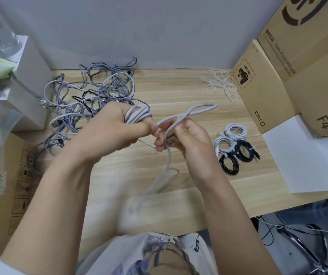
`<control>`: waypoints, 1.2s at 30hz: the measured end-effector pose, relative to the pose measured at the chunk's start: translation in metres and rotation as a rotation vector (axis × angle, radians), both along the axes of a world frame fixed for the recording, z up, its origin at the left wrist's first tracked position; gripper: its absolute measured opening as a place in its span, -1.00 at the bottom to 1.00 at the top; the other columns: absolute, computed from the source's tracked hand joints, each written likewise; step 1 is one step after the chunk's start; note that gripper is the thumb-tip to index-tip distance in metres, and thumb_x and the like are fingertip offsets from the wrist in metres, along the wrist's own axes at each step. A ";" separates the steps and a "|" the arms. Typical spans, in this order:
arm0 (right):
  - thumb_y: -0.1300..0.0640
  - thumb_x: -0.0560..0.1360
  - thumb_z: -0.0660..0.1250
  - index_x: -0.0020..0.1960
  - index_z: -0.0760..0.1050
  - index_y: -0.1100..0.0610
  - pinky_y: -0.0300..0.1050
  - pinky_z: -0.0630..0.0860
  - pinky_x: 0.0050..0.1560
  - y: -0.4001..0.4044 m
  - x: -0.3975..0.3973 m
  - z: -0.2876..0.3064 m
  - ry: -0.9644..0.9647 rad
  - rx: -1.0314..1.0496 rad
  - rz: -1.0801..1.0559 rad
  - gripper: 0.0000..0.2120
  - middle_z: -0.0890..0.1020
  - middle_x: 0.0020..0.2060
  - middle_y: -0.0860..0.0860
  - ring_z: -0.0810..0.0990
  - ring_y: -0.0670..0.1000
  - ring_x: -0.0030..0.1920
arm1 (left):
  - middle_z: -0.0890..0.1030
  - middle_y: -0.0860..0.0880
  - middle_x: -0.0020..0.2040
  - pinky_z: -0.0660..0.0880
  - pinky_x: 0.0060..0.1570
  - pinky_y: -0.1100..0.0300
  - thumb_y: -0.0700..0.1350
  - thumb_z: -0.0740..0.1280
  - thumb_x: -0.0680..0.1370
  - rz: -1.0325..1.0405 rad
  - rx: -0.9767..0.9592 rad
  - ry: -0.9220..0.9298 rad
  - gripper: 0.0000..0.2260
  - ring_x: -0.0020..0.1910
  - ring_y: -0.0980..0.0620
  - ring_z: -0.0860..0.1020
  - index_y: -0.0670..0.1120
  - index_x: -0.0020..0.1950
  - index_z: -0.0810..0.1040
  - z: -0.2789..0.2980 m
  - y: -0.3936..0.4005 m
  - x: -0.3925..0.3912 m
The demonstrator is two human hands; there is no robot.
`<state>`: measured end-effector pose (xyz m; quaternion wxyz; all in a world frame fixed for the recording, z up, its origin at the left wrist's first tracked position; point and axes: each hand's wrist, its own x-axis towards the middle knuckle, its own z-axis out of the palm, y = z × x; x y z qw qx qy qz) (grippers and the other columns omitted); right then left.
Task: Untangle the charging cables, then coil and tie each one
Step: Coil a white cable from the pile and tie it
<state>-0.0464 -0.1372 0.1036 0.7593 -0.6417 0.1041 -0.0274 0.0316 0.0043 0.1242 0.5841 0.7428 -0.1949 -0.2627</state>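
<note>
My left hand (112,128) grips several turns of a grey braided cable (137,114) wound around its fingers. My right hand (187,135) pinches the same cable's free length, which loops up to the right (200,109) and hangs blurred toward the table's front edge (167,175). A tangled heap of grey, white and black cables (91,94) lies at the back left of the wooden table (179,92). Several coiled and tied cables, white (235,132) and black (244,150), lie to the right of my hands.
A pile of white ties (219,83) lies at the back right beside stacked cardboard boxes (278,80). A white sheet (302,155) covers the table's right edge. White boxes (30,80) and plastic bags stand at the left. A grey wall closes the back.
</note>
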 end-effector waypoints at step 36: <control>0.16 0.52 0.17 -0.26 0.52 -0.01 -0.33 0.26 -0.29 -0.015 -0.007 0.002 -0.119 -0.140 0.263 -0.76 0.41 -0.35 0.11 0.34 -0.17 -0.33 | 0.27 -0.05 -0.57 0.09 -0.51 0.25 -0.11 0.46 0.40 0.190 -0.032 0.085 -0.80 -0.57 0.07 0.16 -0.18 -0.36 0.59 -0.020 -0.015 0.002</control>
